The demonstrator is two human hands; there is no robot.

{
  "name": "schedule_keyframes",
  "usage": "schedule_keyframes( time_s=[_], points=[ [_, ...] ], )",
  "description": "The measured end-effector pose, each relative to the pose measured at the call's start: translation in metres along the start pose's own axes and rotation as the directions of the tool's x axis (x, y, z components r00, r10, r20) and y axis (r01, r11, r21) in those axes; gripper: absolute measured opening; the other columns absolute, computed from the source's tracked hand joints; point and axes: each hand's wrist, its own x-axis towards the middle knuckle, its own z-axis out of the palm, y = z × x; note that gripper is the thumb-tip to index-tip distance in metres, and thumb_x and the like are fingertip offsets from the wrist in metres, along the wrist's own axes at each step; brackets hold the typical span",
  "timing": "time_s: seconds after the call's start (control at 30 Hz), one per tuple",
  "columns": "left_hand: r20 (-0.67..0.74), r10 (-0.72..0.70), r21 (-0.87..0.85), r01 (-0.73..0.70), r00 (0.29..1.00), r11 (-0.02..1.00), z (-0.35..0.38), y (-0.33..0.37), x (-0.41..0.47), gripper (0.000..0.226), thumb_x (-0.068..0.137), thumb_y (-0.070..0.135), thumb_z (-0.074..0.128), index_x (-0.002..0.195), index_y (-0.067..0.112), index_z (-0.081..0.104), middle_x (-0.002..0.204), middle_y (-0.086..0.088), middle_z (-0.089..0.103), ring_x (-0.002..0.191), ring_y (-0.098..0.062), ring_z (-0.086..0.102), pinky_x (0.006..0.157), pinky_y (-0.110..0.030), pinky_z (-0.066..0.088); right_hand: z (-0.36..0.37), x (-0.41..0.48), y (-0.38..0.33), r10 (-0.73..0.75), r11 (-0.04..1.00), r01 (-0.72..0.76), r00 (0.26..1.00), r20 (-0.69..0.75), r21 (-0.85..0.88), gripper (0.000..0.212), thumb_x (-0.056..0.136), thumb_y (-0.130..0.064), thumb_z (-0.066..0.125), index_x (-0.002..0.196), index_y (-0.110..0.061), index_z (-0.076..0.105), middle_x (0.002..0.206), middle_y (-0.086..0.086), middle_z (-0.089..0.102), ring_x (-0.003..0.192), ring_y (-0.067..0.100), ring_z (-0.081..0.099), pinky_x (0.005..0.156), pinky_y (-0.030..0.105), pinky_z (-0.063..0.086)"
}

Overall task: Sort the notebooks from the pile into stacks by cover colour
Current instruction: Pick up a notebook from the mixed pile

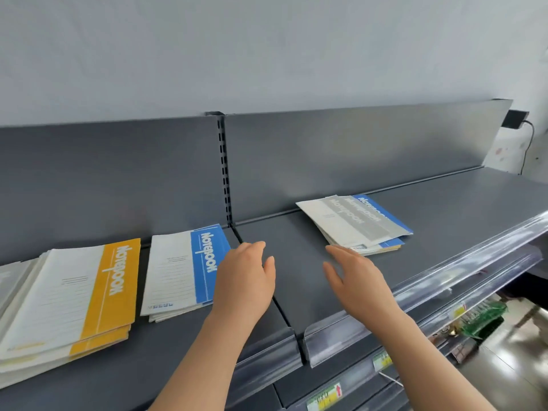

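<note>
A dark grey shelf (444, 209) holds notebooks. Along its left part lie three stacks: a grey stack (12, 280) cut off at the left edge, a yellow stack (89, 295) beside it, and a blue stack (184, 265) next, near the back edge. The pile (353, 223) sits well apart on the right part, near the back edge, with a grey cover on top and blue covers beneath. Both hands hold nothing, fingers straight. The left hand (244, 280) is by the blue stack's right edge; whether it touches cannot be told. The right hand (355, 277) is just beside the pile's near corner.
</note>
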Motion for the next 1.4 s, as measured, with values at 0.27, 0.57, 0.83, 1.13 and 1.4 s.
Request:
schedule_keyframes(
  time_s=[0.27,0.57,0.83,1.13,1.4],
  points=[
    [0.133,0.030,-0.077,-0.020,0.991,0.997,0.045,0.034,0.048,0.042,0.099,0.030,0.040,0.139,0.016,0.046,0.133,0.000,0.052,0.122,-0.019,0.047,0.097,-0.030,0.040,-0.014,0.040,0.053,0.128,0.986,-0.128,0.992,0.000,-0.106,0.031,0.097,-0.025,0.043,0.116,-0.004,0.057,0.124,0.005,0.057,0.110,0.023,0.054,0.087,0.036,0.048],
    [0.266,-0.091,-0.167,0.139,0.960,0.976,0.094,0.065,0.093,0.030,0.097,0.025,0.043,0.072,0.033,0.028,0.095,-0.003,0.065,0.080,-0.017,0.049,0.079,-0.035,0.048,-0.011,0.097,0.128,0.115,0.984,-0.109,0.993,0.033,-0.142,0.023,0.095,-0.024,0.038,0.081,-0.010,0.049,0.086,0.001,0.050,0.086,0.024,0.050,0.089,0.032,0.038],
    [0.237,-0.338,-0.319,0.401,0.911,0.859,0.126,0.089,0.119,0.017,0.086,0.020,0.058,0.079,0.004,0.058,0.067,-0.002,0.056,0.058,-0.018,0.047,0.049,-0.024,0.033,-0.022,0.118,0.166,-0.135,0.989,0.125,0.977,0.165,0.073,0.030,0.096,-0.012,0.036,0.109,-0.005,0.062,0.116,0.007,0.064,0.115,0.025,0.051,0.115,0.024,0.018],
    [0.200,-0.532,-0.373,0.566,0.823,0.735,0.130,0.097,0.116,0.017,0.084,0.008,0.047,0.098,0.000,0.051,0.078,-0.007,0.053,0.056,-0.017,0.039,0.040,-0.018,0.025,-0.011,0.134,0.198,-0.157,0.988,0.157,0.986,0.046,0.013,0.022,0.092,-0.018,0.040,0.070,-0.013,0.039,0.071,-0.003,0.048,0.071,0.019,0.042,0.104,0.030,0.030],
    [0.189,-0.590,-0.529,0.587,0.785,0.613,0.139,0.103,0.099,0.027,0.086,0.013,0.047,0.111,0.004,0.051,0.099,-0.005,0.065,0.076,-0.016,0.057,0.051,-0.023,0.038,-0.014,0.125,0.187,-0.378,0.912,0.354,0.922,0.088,0.205,0.024,0.098,-0.012,0.038,0.110,-0.006,0.058,0.103,0.003,0.064,0.100,0.024,0.050,0.108,0.013,0.021]
  ],
)
